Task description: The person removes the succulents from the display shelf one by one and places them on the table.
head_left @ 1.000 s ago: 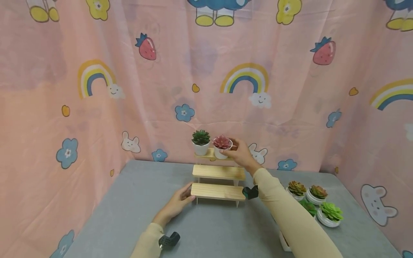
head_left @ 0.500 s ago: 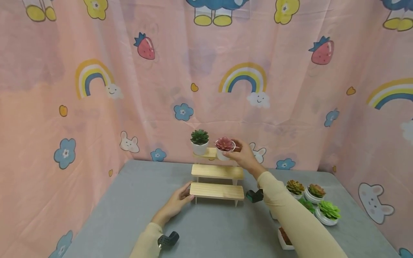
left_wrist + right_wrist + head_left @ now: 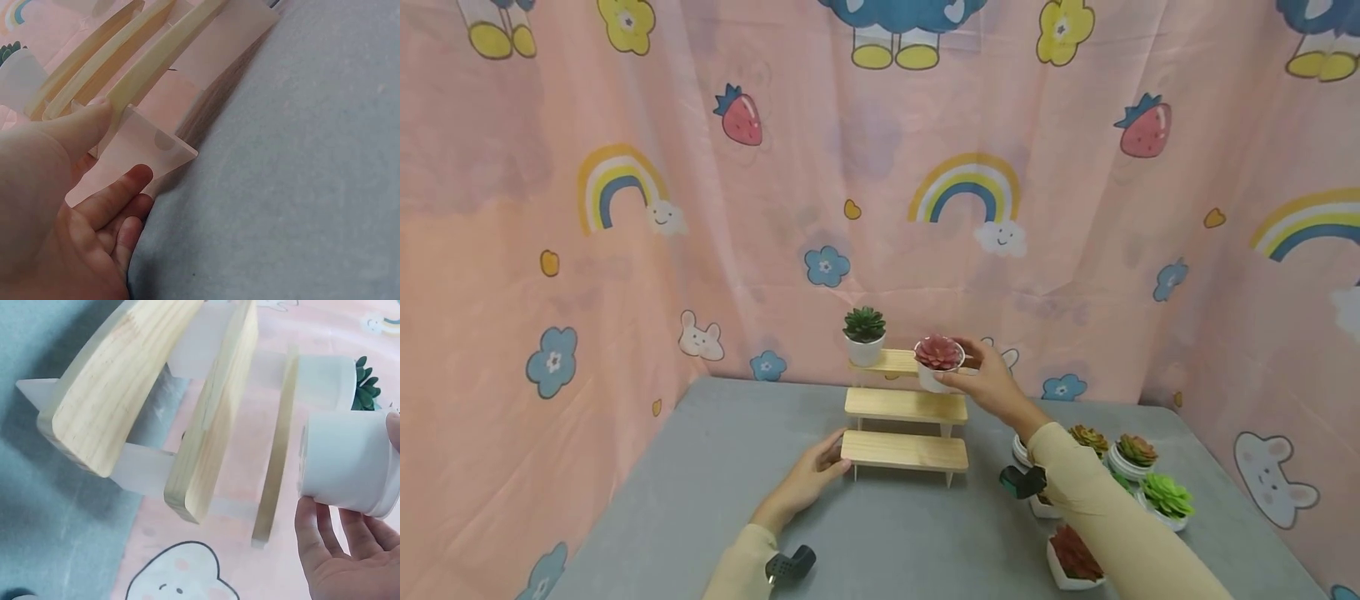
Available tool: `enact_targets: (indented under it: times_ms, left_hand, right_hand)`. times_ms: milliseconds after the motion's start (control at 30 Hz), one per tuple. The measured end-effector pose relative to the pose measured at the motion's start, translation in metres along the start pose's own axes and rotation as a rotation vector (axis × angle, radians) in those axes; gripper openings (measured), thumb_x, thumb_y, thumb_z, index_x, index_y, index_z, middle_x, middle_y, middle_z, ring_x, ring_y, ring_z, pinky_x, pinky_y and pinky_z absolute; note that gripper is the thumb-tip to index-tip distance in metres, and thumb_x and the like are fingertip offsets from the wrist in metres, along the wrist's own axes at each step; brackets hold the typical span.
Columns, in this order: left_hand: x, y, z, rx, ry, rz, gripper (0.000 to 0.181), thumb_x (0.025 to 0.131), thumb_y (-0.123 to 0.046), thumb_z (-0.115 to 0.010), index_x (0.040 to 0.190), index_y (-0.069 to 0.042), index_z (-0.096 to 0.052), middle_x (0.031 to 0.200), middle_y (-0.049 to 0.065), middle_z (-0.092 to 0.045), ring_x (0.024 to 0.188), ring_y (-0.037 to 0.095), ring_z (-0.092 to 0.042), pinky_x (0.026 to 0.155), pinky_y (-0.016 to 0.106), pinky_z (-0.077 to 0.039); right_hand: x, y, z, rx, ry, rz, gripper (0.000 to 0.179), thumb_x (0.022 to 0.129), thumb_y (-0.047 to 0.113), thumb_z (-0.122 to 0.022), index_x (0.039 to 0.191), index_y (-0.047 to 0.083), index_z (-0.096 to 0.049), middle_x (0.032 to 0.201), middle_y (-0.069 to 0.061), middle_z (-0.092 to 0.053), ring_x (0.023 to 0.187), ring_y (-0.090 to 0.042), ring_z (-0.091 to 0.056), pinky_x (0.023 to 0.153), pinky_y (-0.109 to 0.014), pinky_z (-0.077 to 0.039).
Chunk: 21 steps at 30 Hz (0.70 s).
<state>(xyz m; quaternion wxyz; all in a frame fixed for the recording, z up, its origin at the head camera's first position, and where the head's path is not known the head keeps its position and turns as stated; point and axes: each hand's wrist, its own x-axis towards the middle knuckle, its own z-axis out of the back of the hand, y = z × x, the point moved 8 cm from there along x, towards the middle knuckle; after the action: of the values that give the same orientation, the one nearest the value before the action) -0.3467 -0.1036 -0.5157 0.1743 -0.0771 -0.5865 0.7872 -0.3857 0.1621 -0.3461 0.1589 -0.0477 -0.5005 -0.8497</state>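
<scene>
My right hand grips a white pot with a reddish-pink succulent, thumb and fingers around its side. In the head view the pot overlaps the right end of the top step; the right wrist view shows a gap between its base and that board. A dark green succulent in a white pot stands on the top step's left end. The three-step wooden stand has translucent side supports. My left hand holds its bottom step by the left end, thumb on the board and fingers against the support.
Right of the stand, several potted succulents sit on the grey table, partly behind my right sleeve. Among them are a bright green one and a dark red one. A pink patterned curtain hangs behind and at the sides.
My right hand has carried the pink succulent's pot rightward and a little toward me along the top step. The left hand and the stand have stayed put.
</scene>
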Motion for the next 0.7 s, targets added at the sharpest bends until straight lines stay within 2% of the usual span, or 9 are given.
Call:
enact_targets:
  times_ms: [133, 467, 700]
  left_hand:
    - [0.0, 0.001, -0.001, -0.004, -0.001, 0.007, 0.069, 0.103, -0.031, -0.059, 0.16, -0.007, -0.029, 0.144, 0.026, -0.056, 0.131, 0.038, -0.056, 0.11, 0.059, -0.044]
    - [-0.001, 0.001, -0.003, -0.002, 0.002, 0.032, 0.069, 0.103, -0.034, -0.059, 0.16, -0.01, -0.029, 0.147, 0.025, -0.054, 0.135, 0.04, -0.053, 0.112, 0.061, -0.04]
    - [-0.003, -0.006, -0.001, -0.01, -0.004, 0.011, 0.067, 0.104, -0.029, -0.058, 0.16, -0.006, -0.027, 0.146, 0.027, -0.053, 0.134, 0.041, -0.054, 0.111, 0.059, -0.043]
  right_hand:
    - [-0.009, 0.004, 0.005, -0.026, 0.0, 0.011, 0.072, 0.093, 0.023, -0.074, 0.153, 0.003, -0.039, 0.151, -0.023, -0.049, 0.134, -0.044, -0.052, 0.103, -0.058, -0.05]
    - [-0.024, 0.001, 0.009, -0.046, -0.001, 0.034, 0.066, 0.09, 0.021, -0.077, 0.147, 0.003, -0.047, 0.144, -0.023, -0.056, 0.128, -0.044, -0.057, 0.099, -0.055, -0.054]
    - [-0.034, 0.007, 0.012, -0.015, 0.015, 0.076, 0.064, 0.091, 0.017, -0.077, 0.146, 0.006, -0.048, 0.141, -0.022, -0.058, 0.124, -0.041, -0.061, 0.092, -0.038, -0.06]
